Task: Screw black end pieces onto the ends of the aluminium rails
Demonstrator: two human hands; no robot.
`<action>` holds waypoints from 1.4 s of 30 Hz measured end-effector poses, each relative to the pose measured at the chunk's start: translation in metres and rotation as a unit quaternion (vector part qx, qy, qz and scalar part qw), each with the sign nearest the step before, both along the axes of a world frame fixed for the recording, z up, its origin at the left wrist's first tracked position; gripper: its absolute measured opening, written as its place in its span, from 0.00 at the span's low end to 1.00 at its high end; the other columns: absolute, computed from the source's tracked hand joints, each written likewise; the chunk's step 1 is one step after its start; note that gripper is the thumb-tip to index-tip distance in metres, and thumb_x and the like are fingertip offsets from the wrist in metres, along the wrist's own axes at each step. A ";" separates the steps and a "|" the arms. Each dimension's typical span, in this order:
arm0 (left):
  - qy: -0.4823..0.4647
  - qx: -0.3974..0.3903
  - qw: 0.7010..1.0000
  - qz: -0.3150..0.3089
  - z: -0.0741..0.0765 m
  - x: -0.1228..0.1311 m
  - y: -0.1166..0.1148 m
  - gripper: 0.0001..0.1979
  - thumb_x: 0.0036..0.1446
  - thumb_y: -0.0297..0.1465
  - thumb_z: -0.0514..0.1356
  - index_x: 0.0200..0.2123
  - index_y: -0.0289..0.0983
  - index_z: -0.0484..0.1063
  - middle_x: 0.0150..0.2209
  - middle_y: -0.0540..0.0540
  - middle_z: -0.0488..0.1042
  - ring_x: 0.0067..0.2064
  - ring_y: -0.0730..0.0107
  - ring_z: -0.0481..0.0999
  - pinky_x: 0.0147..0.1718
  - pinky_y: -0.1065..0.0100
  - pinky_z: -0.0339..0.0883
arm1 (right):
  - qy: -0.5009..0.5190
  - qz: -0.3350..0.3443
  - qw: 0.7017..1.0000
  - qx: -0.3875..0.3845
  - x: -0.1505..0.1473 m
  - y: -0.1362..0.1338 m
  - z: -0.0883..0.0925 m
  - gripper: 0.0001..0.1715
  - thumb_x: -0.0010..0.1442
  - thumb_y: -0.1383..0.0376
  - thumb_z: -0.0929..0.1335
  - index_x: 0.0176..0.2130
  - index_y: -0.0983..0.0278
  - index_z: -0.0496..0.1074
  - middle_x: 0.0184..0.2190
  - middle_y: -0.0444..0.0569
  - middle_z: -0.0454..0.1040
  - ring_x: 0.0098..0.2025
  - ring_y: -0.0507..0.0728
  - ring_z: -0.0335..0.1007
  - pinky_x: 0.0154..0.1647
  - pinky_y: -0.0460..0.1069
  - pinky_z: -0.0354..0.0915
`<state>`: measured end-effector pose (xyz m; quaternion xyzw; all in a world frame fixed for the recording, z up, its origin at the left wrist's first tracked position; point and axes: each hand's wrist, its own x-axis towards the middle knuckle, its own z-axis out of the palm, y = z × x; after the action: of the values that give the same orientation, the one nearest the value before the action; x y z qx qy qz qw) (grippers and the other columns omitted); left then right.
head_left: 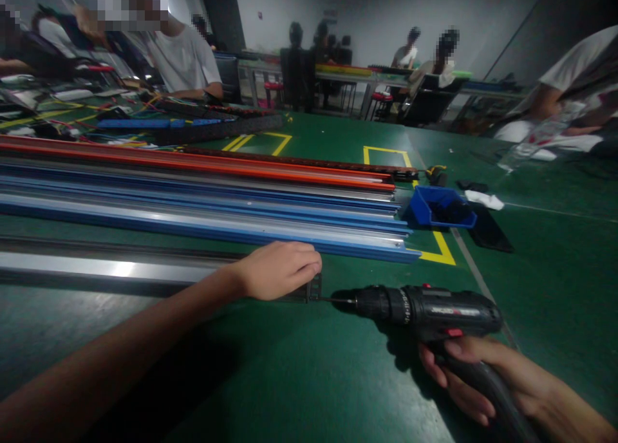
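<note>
A long dark metal rail [111,269] lies on the green floor in front of me. My left hand [277,270] is closed over its right end, fingers curled down on it. My right hand [487,375] grips the handle of a black cordless drill [425,308], finger near the red trigger. The drill's bit points left and meets the end face of the rail just below my left fingertips.
Several long blue, silver and orange rails [203,198] are stacked behind the dark one. A blue plastic bin [439,208] sits at their right end by yellow floor tape [441,246]. People sit on the floor at left and right, others at tables behind.
</note>
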<state>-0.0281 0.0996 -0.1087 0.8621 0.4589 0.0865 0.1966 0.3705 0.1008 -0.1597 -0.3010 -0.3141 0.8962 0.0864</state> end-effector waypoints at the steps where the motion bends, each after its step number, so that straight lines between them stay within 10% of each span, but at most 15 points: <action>1: 0.000 0.001 1.000 0.001 0.000 0.000 0.000 0.19 0.73 0.38 0.46 0.43 0.40 0.75 0.42 0.47 0.75 0.42 0.65 0.74 0.42 0.64 0.63 | -0.001 -0.002 1.000 -0.002 0.000 0.000 0.000 0.20 0.62 0.54 0.72 0.40 0.71 0.80 0.27 0.50 0.77 0.15 0.46 0.66 0.19 0.42 0.69; 42: 0.014 -0.012 1.000 0.000 0.000 0.001 0.002 0.18 0.73 0.37 0.45 0.43 0.40 0.74 0.43 0.48 0.74 0.43 0.66 0.73 0.43 0.64 0.61 | -0.014 -0.007 1.000 -0.012 0.004 0.001 -0.005 0.17 0.60 0.55 0.73 0.40 0.67 0.82 0.28 0.49 0.76 0.17 0.47 0.68 0.19 0.44 0.71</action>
<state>-0.0276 0.1014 -0.1089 0.8609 0.4625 0.0694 0.2005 0.3749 0.1023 -0.1643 -0.3173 -0.3025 0.8948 0.0847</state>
